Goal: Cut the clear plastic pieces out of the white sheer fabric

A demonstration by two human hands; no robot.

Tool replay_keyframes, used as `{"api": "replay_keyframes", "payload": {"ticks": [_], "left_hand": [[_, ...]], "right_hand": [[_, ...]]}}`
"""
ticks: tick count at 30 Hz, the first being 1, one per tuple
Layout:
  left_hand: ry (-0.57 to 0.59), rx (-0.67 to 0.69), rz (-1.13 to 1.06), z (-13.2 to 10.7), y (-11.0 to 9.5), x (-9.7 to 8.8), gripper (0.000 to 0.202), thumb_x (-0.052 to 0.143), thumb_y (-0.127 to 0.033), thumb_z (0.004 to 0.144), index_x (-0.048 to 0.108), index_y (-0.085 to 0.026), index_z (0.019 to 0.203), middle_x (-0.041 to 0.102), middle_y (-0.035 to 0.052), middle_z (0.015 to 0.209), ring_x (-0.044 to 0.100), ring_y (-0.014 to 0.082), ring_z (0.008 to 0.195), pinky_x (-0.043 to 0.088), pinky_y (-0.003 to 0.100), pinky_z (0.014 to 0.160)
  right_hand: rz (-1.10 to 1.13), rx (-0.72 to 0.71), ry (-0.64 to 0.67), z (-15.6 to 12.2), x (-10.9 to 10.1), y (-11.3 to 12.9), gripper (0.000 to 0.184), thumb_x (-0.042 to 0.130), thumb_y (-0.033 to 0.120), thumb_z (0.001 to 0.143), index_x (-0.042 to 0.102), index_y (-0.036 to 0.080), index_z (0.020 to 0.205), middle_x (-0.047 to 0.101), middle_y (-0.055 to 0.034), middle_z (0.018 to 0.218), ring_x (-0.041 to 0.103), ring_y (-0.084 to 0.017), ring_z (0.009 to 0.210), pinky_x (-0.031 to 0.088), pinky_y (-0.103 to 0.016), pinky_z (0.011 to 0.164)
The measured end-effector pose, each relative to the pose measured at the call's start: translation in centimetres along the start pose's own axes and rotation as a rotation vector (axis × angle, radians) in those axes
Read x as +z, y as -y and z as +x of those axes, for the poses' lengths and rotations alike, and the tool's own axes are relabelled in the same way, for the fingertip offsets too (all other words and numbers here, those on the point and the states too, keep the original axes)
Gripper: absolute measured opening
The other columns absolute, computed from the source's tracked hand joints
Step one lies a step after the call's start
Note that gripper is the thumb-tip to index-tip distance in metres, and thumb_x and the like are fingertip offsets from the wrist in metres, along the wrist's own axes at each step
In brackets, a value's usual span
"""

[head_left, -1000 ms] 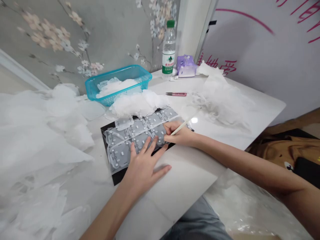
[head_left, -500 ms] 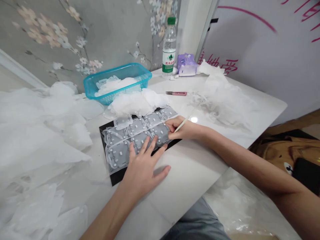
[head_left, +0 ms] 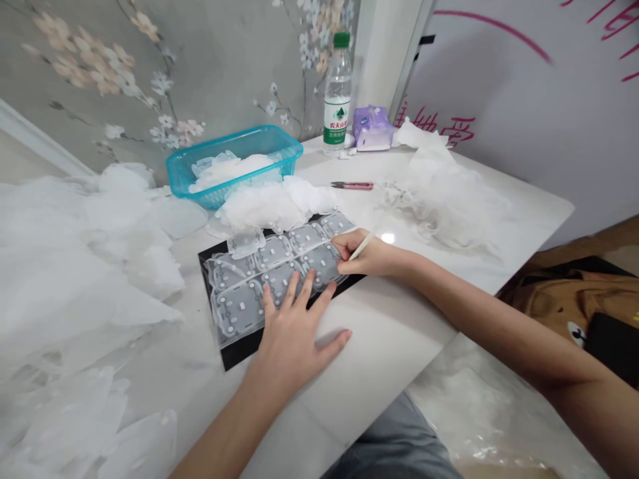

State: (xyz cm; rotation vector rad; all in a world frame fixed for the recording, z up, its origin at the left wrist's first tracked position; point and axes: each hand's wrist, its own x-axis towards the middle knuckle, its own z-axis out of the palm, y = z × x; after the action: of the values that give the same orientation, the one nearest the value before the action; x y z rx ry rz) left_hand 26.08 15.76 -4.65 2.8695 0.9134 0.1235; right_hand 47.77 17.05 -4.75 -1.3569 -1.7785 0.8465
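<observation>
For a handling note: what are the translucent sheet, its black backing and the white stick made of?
The sheet looks like soft silicone or plastic film: matte, and the black shows through it. The backing looks like matte card or plastic; cannot tell which. The stick in the right hand looks like smooth white plastic, faintly glossy.

Glossy white stone-look tabletop (head_left: 394,339); matt translucent plastic sheets (head_left: 239,309) on a smooth black mat (head_left: 234,357); smooth white rod (head_left: 361,246); shiny teal plastic mesh basket (head_left: 234,142); clear, smooth plastic water bottle (head_left: 338,83).
</observation>
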Motion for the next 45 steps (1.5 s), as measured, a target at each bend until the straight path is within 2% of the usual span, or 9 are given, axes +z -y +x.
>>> {"api": "replay_keyframes", "payload": {"ticks": [5, 14, 21, 23, 26, 28, 35, 40, 45], "left_hand": [[0.001, 0.000, -0.014, 0.0, 0.1, -0.1, 0.058, 0.036, -0.061, 0.087, 0.041, -0.032, 0.137, 0.035, 0.0110, 0.148, 0.027, 0.0365, 0.137, 0.015, 0.071, 0.102], [-0.012, -0.001, 0.002, 0.0, -0.1, -0.2, 0.056, 0.040, -0.059, 0.086, 0.045, -0.030, 0.134, 0.034, 0.0110, 0.148, 0.028, 0.0381, 0.136, 0.015, 0.072, 0.101], [-0.029, -0.005, 0.015, 0.0, -0.1, 0.0, 0.057, 0.039, -0.059, 0.085, 0.046, -0.030, 0.134, 0.035, 0.0098, 0.148, 0.029, 0.0371, 0.136, 0.015, 0.072, 0.101], [-0.021, -0.008, 0.015, 0.0, 0.0, 0.0, 0.056, 0.038, -0.060, 0.086, 0.046, -0.030, 0.133, 0.034, 0.0090, 0.149, 0.029, 0.0366, 0.136, 0.015, 0.072, 0.101], [-0.009, 0.005, 0.021, -0.2, 0.2, -0.3, 0.056, 0.038, -0.060, 0.086, 0.048, -0.029, 0.132, 0.033, 0.0088, 0.149, 0.030, 0.0365, 0.136, 0.017, 0.071, 0.101], [-0.014, 0.029, 0.037, -0.2, 0.4, -0.6, 0.057, 0.037, -0.059, 0.087, 0.047, -0.028, 0.133, 0.034, 0.0091, 0.148, 0.029, 0.0363, 0.136, 0.017, 0.070, 0.102], [-0.030, 0.161, 0.018, 2.6, -1.4, -0.4, 0.061, 0.032, -0.054, 0.091, 0.032, -0.021, 0.143, 0.034, 0.0074, 0.149, 0.026, 0.0314, 0.138, 0.021, 0.060, 0.108], [0.008, 0.121, -0.032, 5.2, -3.4, 1.0, 0.056, 0.035, -0.056, 0.089, 0.043, -0.028, 0.137, 0.032, 0.0098, 0.150, 0.022, 0.0419, 0.137, 0.025, 0.067, 0.102], [0.006, 0.112, -0.056, 5.2, -3.4, 1.3, 0.054, 0.036, -0.057, 0.088, 0.045, -0.032, 0.136, 0.032, 0.0095, 0.150, 0.021, 0.0421, 0.137, 0.023, 0.068, 0.102]], "right_hand": [[-0.002, -0.014, 0.039, 0.1, 0.4, 0.4, 0.026, 0.054, 0.012, 0.061, 0.030, 0.019, 0.053, 0.029, 0.0087, 0.049, 0.027, -0.005, 0.050, 0.021, -0.020, 0.047], [0.020, 0.081, 0.074, -0.1, -2.0, 0.1, 0.024, 0.056, 0.010, 0.059, 0.033, 0.019, 0.056, 0.029, 0.0100, 0.048, 0.025, -0.004, 0.048, 0.019, -0.018, 0.044], [0.158, 0.068, 0.068, 0.2, -1.1, -0.2, 0.022, 0.055, 0.014, 0.060, 0.034, 0.018, 0.054, 0.029, 0.0099, 0.047, 0.025, -0.003, 0.047, 0.019, -0.018, 0.044], [0.255, 0.095, -0.016, 0.1, -1.3, -0.1, 0.022, 0.055, 0.015, 0.059, 0.034, 0.019, 0.054, 0.029, 0.0101, 0.045, 0.025, -0.003, 0.044, 0.017, -0.019, 0.042], [0.464, 0.171, -0.322, -0.5, -1.9, -0.1, 0.024, 0.050, 0.016, 0.060, 0.027, 0.021, 0.054, 0.026, 0.0108, 0.040, 0.020, -0.003, 0.038, 0.013, -0.020, 0.040], [0.498, 0.236, -0.439, -1.2, -2.3, -0.3, 0.025, 0.049, 0.017, 0.060, 0.025, 0.021, 0.053, 0.025, 0.0108, 0.038, 0.019, -0.003, 0.036, 0.012, -0.020, 0.039], [0.321, 0.214, -0.276, -3.0, -3.0, -1.6, 0.024, 0.053, 0.018, 0.058, 0.030, 0.020, 0.050, 0.027, 0.0102, 0.042, 0.021, -0.003, 0.042, 0.014, -0.019, 0.043], [0.233, 0.184, -0.268, -3.0, -3.1, -1.5, 0.025, 0.053, 0.019, 0.057, 0.029, 0.020, 0.048, 0.025, 0.0100, 0.043, 0.021, -0.003, 0.045, 0.016, -0.019, 0.043], [0.200, 0.180, -0.233, -3.2, -2.9, -1.4, 0.024, 0.052, 0.016, 0.056, 0.029, 0.020, 0.049, 0.027, 0.0096, 0.044, 0.022, -0.003, 0.045, 0.017, -0.018, 0.042]]}}
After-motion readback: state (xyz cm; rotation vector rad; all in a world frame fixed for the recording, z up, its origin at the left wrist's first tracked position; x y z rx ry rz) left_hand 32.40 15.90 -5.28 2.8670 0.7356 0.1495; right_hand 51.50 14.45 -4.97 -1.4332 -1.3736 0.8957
